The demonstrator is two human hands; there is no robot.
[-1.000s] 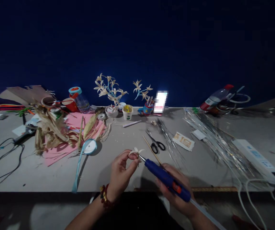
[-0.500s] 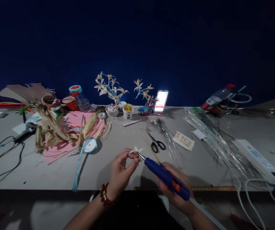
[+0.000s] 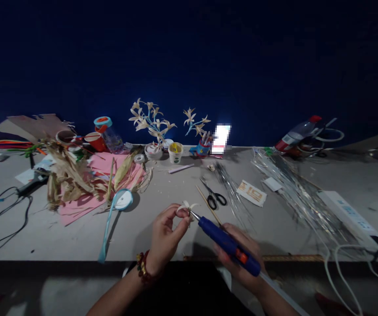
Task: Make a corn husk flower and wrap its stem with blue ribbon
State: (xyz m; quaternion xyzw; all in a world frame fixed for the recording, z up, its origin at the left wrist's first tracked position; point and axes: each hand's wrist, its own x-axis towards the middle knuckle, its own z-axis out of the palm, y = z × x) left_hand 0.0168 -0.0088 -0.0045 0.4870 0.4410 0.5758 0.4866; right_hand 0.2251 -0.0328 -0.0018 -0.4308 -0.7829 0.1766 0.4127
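Between the thumb and fingers of my left hand (image 3: 167, 232) is a small cream flower (image 3: 187, 206), its petals spreading upward. My right hand (image 3: 241, 254) is wrapped round a blue soldering iron (image 3: 230, 245) with a red switch and a metal tip. That tip touches or nearly touches the flower's base; I cannot tell which. Beyond my right hand lie black-handled scissors (image 3: 215, 199) and a thin wooden stick (image 3: 205, 199). A roll of light blue tape (image 3: 128, 199) lies left of my left hand, its loose end trailing to the table's front edge.
Dried husks (image 3: 70, 175) cover pink paper (image 3: 66, 215) on the left. At the back stand a branch of cream flowers (image 3: 149, 118), a paper cup (image 3: 176, 154) and a lit phone (image 3: 221, 138). Thin wires (image 3: 294, 193) and a power strip (image 3: 347, 213) lie right.
Both hands hold almost the same pose, with the tool's tip still at the flower's base. The whole view has shifted very slightly.
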